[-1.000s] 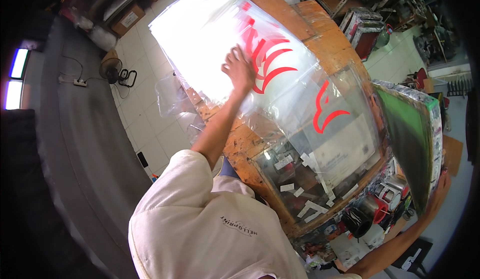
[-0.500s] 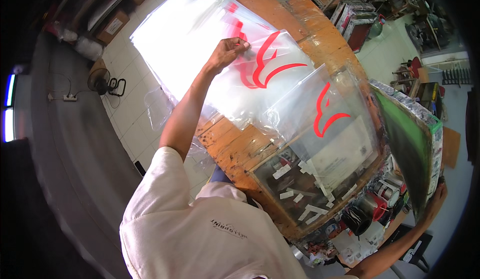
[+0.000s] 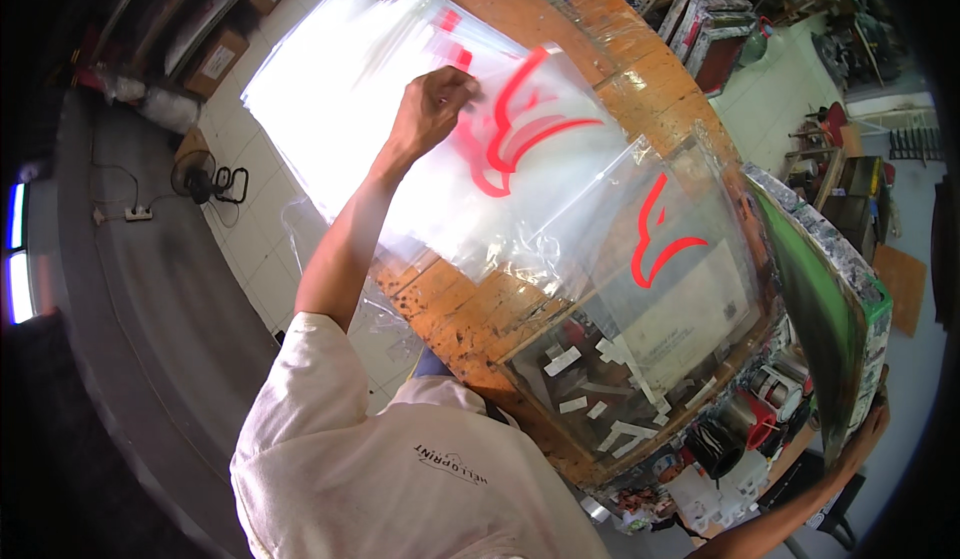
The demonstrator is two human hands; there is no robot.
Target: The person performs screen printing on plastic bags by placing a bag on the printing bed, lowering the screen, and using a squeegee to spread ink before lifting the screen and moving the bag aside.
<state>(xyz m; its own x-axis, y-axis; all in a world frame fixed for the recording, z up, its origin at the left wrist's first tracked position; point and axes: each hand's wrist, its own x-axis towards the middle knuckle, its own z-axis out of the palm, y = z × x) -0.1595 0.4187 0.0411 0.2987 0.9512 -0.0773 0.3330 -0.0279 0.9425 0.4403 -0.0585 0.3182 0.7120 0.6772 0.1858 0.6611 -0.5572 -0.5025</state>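
My left hand (image 3: 438, 109), fingers curled together and slightly blurred, is at the edge of a clear plastic bag (image 3: 570, 164) with a red curved print. The bag lies over a wide fanned stack of similar clear bags (image 3: 350, 109). Another clear bag with the same red print (image 3: 668, 249) lies flat on the glass-like work surface (image 3: 575, 379) to the right. At the far right, my right hand (image 3: 872, 424) grips the lower edge of a screen printing frame (image 3: 868, 304). Its green mesh (image 3: 815, 279) stands tilted up; my fingers there are partly hidden.
Under the stack is a worn wooden table (image 3: 450, 309). White tape pieces (image 3: 562, 362) stick to the work surface. Paint cans (image 3: 780, 389) and a black cup (image 3: 712, 447) crowd its right edge. A fan (image 3: 195, 176) stands on the left, and stacked frames (image 3: 705, 39) sit at the back right.
My left hand has moved a little left, and the printed bag beneath it has shifted left too, lying flatter. My right hand stays on the raised screen printing frame.
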